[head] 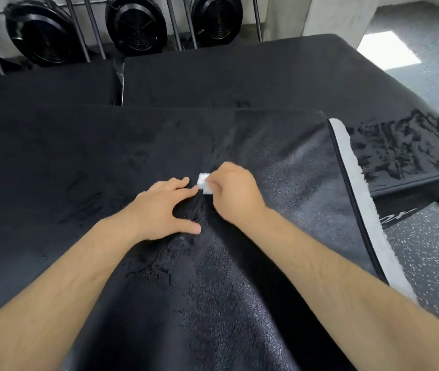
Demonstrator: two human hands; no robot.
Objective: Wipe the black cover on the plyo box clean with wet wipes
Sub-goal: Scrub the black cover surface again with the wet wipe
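The black cover [79, 170] of the plyo box fills most of the view, with darker wet streaks near its middle and a shinier patch on the right. My right hand [235, 191] pinches a small folded white wet wipe [204, 183] against the cover. Just left of it, my left hand [164, 204] rests flat on the cover with its fingers spread, fingertips almost touching the wipe.
A white fleecy strip [357, 199] runs along the box's right edge. Two more black padded boxes [240, 79] lie behind and to the right. Black round fan housings [135, 22] stand on a rack at the back. Speckled grey floor [427, 258] shows on the right.
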